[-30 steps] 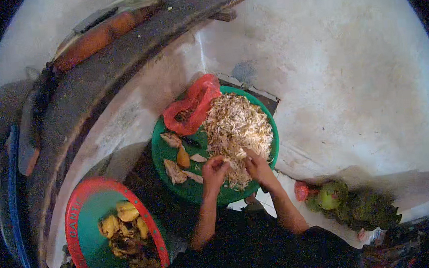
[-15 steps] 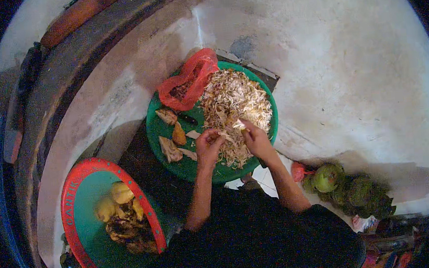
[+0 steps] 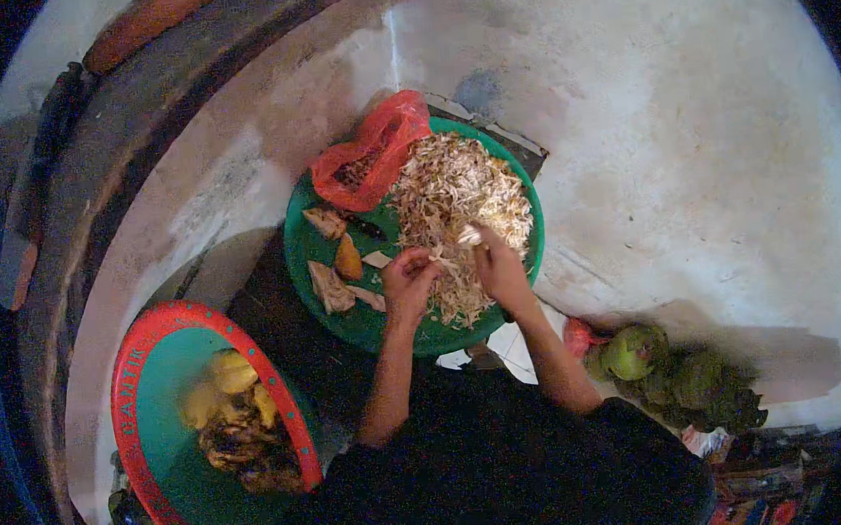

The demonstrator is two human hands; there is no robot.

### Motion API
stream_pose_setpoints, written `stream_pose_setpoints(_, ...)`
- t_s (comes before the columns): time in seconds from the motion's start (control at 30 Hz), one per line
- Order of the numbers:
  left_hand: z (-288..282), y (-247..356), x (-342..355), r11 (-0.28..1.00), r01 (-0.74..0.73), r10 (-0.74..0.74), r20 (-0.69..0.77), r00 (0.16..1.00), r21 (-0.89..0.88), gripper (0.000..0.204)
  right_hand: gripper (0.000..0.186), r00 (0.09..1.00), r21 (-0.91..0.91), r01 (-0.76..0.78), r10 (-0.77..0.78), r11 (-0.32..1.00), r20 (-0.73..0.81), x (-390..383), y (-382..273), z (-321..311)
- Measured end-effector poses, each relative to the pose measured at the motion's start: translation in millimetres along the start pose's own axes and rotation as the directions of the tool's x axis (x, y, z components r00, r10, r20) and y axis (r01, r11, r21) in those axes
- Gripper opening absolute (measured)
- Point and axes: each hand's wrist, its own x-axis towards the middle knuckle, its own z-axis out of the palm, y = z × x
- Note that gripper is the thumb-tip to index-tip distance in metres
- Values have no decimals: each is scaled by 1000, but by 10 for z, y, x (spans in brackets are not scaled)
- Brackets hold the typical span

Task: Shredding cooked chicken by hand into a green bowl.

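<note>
Pale shreds (image 3: 453, 172) heaped across the green tray's (image 3: 314, 306) right half. Left hand (image 3: 410, 281) narrow, seemingly pinching a pale strip; right hand (image 3: 501, 271) pinching a white piece (image 3: 469, 235). Both over tray, presumably catching crumbs. Chunks (image 3: 328, 287) on tray's left, likely kept separate; red bag (image 3: 398, 147) at its far-left rim.

Red bag (image 3: 401, 127), far-left edge of green tray (image 3: 296, 261): dark contents too small to identify. Pale scraps (image 3: 469, 235) at fingertips of left hand (image 3: 409, 281) and right hand (image 3: 501, 274): blurred. Red-rimmed basin (image 3: 129, 439): partly hidden by black shirt (image 3: 474, 464), cut off by lower picture edge.
</note>
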Motion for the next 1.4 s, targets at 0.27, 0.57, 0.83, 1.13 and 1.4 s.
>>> stream_pose_setpoints(0.27,27,-32,32,980,-112,121,-47,992,164,14,33,950,46,308,-310,950,46,-133,137,166)
stream_pose_setpoints(0.57,80,-58,-2,984,-52,57,-26,998,169,11,30,967,215,96,-142,972,210,-232,338,194)
stream_pose_setpoints(0.83,53,13,-28,998,-33,33,-1,999,51,11,33,999,-56,-54,54,997,5,-75,132,128)
stream_pose_setpoints(1.13,-5,-155,56,999,-16,15,19,1000,39,14,36,956,-35,292,-290,956,52,-101,328,275)
stream_pose_setpoints(1.4,-50,-77,-1,991,89,-87,27,996,-99,12,34,936,150,30,-80,988,342,-208,-191,-88)
